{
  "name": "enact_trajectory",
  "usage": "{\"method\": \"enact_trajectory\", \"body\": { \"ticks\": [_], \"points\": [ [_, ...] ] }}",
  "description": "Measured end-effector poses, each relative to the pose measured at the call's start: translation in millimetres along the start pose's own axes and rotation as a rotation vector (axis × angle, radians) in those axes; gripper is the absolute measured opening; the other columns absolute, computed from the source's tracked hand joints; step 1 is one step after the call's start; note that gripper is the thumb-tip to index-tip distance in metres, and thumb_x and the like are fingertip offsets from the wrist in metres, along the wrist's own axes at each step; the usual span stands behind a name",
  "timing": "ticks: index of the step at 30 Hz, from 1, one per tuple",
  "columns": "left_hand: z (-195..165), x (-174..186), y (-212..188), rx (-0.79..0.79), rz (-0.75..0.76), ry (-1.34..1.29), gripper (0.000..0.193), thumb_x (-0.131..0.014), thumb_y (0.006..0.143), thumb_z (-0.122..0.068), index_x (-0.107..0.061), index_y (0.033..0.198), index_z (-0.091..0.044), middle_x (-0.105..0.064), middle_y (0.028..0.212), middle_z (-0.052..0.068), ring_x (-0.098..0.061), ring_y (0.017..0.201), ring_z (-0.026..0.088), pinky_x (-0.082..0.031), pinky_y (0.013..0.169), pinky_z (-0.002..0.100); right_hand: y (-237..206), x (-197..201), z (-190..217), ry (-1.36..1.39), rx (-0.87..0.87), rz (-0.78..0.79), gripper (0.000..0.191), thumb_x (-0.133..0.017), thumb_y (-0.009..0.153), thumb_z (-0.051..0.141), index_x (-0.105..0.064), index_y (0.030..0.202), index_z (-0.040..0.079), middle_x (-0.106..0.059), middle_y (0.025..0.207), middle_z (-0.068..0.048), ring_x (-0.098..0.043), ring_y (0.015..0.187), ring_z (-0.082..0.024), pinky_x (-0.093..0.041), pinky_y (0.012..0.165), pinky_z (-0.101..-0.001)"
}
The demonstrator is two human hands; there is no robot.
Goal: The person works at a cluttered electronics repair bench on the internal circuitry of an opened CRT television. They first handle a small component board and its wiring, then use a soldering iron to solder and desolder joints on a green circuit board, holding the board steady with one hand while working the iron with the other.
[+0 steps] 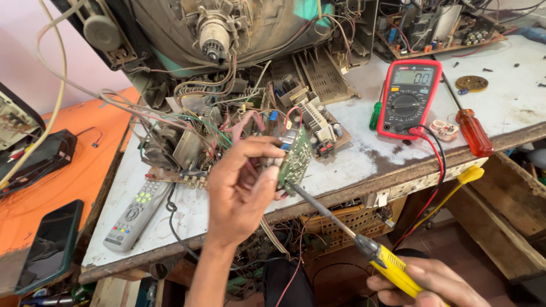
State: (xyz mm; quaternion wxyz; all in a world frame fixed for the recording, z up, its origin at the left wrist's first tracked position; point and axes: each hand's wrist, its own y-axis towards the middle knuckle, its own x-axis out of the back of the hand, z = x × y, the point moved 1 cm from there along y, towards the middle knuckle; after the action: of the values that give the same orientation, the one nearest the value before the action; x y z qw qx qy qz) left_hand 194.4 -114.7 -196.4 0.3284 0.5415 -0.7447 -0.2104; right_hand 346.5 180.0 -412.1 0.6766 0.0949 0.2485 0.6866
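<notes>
A person stands at a cluttered repair bench, seen from above through a head-worn camera. In the middle of the frame the left hand [242,187] is closed around a small green circuit board [297,161], pinching it by its edge and tilting it up so one face turns toward the tool. From the lower right, the right hand [424,284] is wrapped around the yellow handle of a soldering iron [347,230], whose thin dark shaft runs up and left until its tip touches the board's lower edge.

Behind the board, in the upper half of the frame, sits an opened television chassis [227,34] with a tangle of wires [187,113] and a larger board lying flat on the white workbench [364,159]. To the right of centre lies a red multimeter [408,96] with red and black leads trailing off the bench edge. Further right lies a red-handled screwdriver [472,131]. At the lower left rests a grey remote control [136,213], and beyond it an orange table carries a dark phone [51,244].

Judging from the grip, the work looks best done by keeping the board steady in the pinch, fingers well clear of the hot tip, and by laying the tip squarely on 1 joint at a time. Bracing the left wrist against the bench edge would likely cut down any shake.
</notes>
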Motion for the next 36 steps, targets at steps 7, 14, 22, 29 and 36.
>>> {"method": "enact_trajectory", "body": {
  "ticks": [7, 14, 22, 29, 36],
  "points": [
    [12.2, -3.2, 0.5, 0.162, -0.072, 0.098, 0.018, -0.067, 0.094, -0.008, -0.068, 0.112, -0.005, -0.066, 0.078, 0.001, -0.06, 0.063, 0.006, -0.047, 0.053, 0.023, -24.6, 61.8, -16.5, 0.029, -0.452, -0.209, 0.052, -0.055, 0.105, 0.022, -0.051, 0.147, -0.008, -0.06, 0.131, -0.041, -0.068, 0.112, -0.054, -0.061, 0.092, -0.0596],
    [33.7, -4.7, -3.9, 0.278, -0.003, -0.016, 0.019, -0.064, 0.098, -0.008, -0.07, 0.114, -0.001, -0.058, 0.07, 0.001, -0.06, 0.057, 0.008, -0.053, 0.052, 0.025, -27.6, 62.3, -44.8, 0.231, -0.095, -0.217, 0.053, -0.057, 0.106, 0.017, -0.044, 0.148, -0.013, -0.053, 0.142, -0.045, -0.065, 0.116, -0.06, -0.06, 0.09, -0.0632],
    [54.1, 0.9, -20.3, 0.324, 0.026, -0.258, 0.022, -0.061, 0.102, -0.008, -0.069, 0.121, -0.001, -0.061, 0.082, 0.002, -0.062, 0.067, 0.009, -0.055, 0.06, 0.026, -21.2, 60.9, -46.3, 0.146, -0.147, -0.229, 0.056, -0.054, 0.107, 0.019, -0.041, 0.148, -0.017, -0.053, 0.141, -0.045, -0.067, 0.116, -0.06, -0.062, 0.09, -0.0624],
    [50.7, -3.2, -19.5, 0.316, 0.061, -0.24, 0.021, -0.061, 0.103, -0.009, -0.068, 0.12, 0.0, -0.064, 0.086, 0.002, -0.062, 0.069, 0.008, -0.055, 0.061, 0.025, -17.6, 40.6, -34.6, 0.018, -0.254, -0.225, 0.055, -0.054, 0.107, 0.022, -0.048, 0.144, -0.018, -0.057, 0.133, -0.041, -0.074, 0.111, -0.054, -0.064, 0.09, -0.0567],
    [47.4, -4.6, -18.6, 0.307, 0.056, -0.141, 0.019, -0.064, 0.101, -0.011, -0.07, 0.116, -0.001, -0.064, 0.082, 0.0, -0.063, 0.065, 0.007, -0.054, 0.058, 0.024, -5.5, -0.9, -20.4, -0.097, -0.033, -0.271, 0.047, -0.052, 0.102, 0.021, -0.051, 0.134, -0.014, -0.065, 0.125, -0.039, -0.078, 0.105, -0.049, -0.07, 0.084, -0.0535]
  ]
}}
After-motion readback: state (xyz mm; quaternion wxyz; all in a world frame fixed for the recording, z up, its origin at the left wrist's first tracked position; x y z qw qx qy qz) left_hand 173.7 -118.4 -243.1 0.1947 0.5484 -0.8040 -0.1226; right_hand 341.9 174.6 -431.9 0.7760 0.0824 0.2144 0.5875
